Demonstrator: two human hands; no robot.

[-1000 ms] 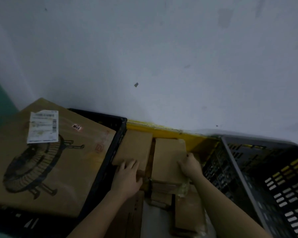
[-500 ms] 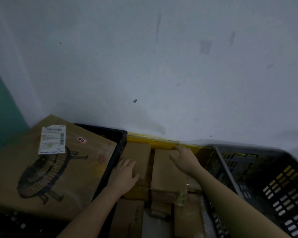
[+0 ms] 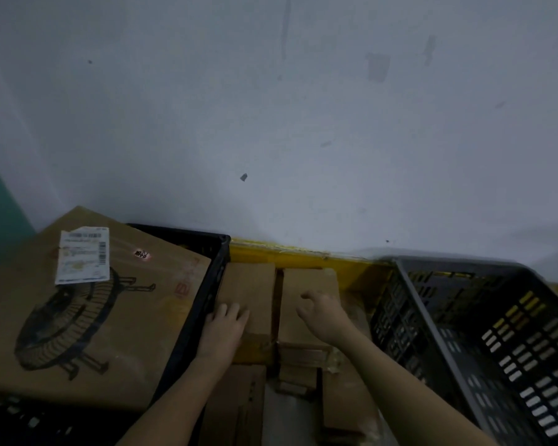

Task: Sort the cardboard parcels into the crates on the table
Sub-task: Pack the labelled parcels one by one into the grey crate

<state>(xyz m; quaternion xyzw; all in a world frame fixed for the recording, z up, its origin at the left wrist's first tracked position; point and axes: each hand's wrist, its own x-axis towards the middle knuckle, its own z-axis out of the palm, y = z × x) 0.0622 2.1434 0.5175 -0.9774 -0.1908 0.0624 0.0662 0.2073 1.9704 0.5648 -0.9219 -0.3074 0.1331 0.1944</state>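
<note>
Hands (image 3: 226, 326) — two, crates (image 3: 464, 317) — two, one big box (image 3: 87, 310)

Large flat brown cardboard box (image 3: 91, 304) lying on black plastic crate (image 3: 207, 284) at left; small brown cardboard parcels (image 3: 248, 291) sitting between it and grey slotted plastic crate (image 3: 484, 333) at right.

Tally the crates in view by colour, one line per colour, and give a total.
Black crate: 1, at left, with the big fan-printed box lying on it.
Grey crate: 1, at right.
Total: 2 crates.
</note>
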